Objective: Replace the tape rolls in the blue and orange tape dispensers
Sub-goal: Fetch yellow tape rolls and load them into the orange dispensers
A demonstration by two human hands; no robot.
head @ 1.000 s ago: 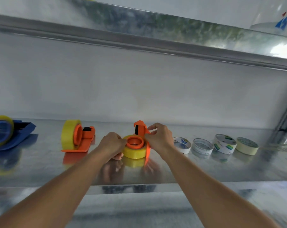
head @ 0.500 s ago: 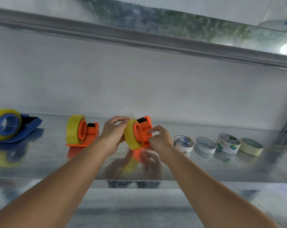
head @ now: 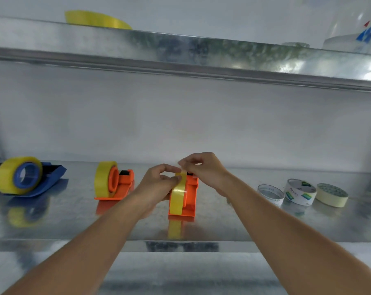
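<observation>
An orange tape dispenser (head: pixel 190 195) stands upright on the metal shelf (head: pixel 233 226) at the middle, its yellow tape roll (head: pixel 176 199) edge-on to me. My left hand (head: pixel 157 184) grips the top of that roll from the left. My right hand (head: pixel 203 170) pinches the loose yellow tape end above the dispenser's blade. To the left stands a second orange dispenser (head: pixel 116 184) with a yellow roll. At the far left sits a blue dispenser (head: pixel 29 179), also with a yellow roll.
Three loose rolls lie at the right: a clear one (head: pixel 271 193), a white printed one (head: pixel 300 194), a cream masking roll (head: pixel 331 194). An upper shelf (head: pixel 180 54) overhangs, with a yellow roll (head: pixel 95 19) on it. An upright post stands at the far right.
The middle orange dispenser went from lying flat to held tilted to standing upright on the shelf. My right hand has moved from its side up to the tape end.
</observation>
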